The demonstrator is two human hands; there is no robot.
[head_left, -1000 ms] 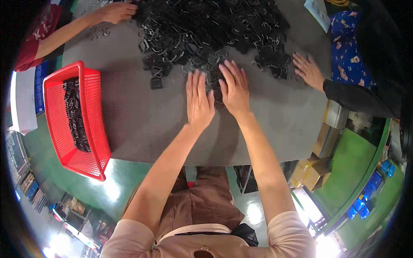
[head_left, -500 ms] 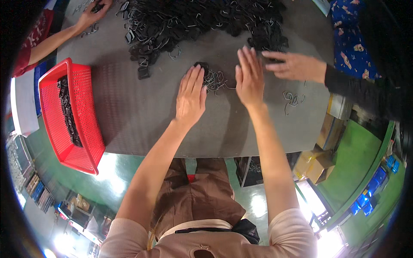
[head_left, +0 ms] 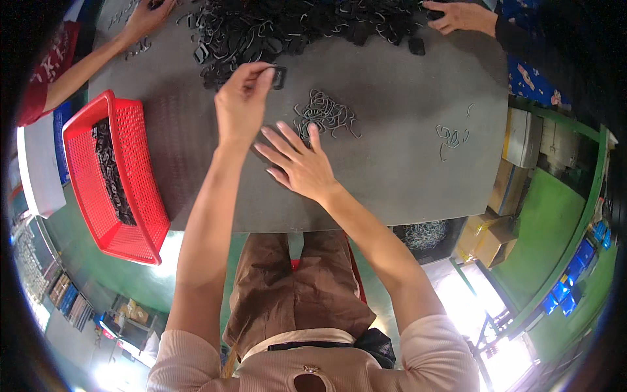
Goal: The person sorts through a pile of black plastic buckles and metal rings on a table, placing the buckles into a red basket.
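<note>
My left hand (head_left: 243, 101) pinches a small black rectangular frame piece (head_left: 279, 78) between thumb and fingers, just in front of a heap of black pieces (head_left: 281, 32) mixed with metal wire. To its right and nearer me, my right hand (head_left: 302, 162) is spread with fingers apart, holding nothing. Its fingertips reach the near left edge of a small pile of bent metal wire pieces (head_left: 330, 114) on the grey table (head_left: 392, 176).
A red perforated basket (head_left: 153, 196) with black pieces stands at the table's left edge. Several loose wire pieces (head_left: 450, 136) lie at the right. Two other people's hands (head_left: 145, 19) work at the far left and far right (head_left: 467, 18). Cardboard boxes (head_left: 486, 238) stand beyond the right edge.
My left hand has moved up and left and now holds a black frame piece. My right hand has come down and left beside the wire pile. The co-worker's hand at right has drawn back to the heap.
</note>
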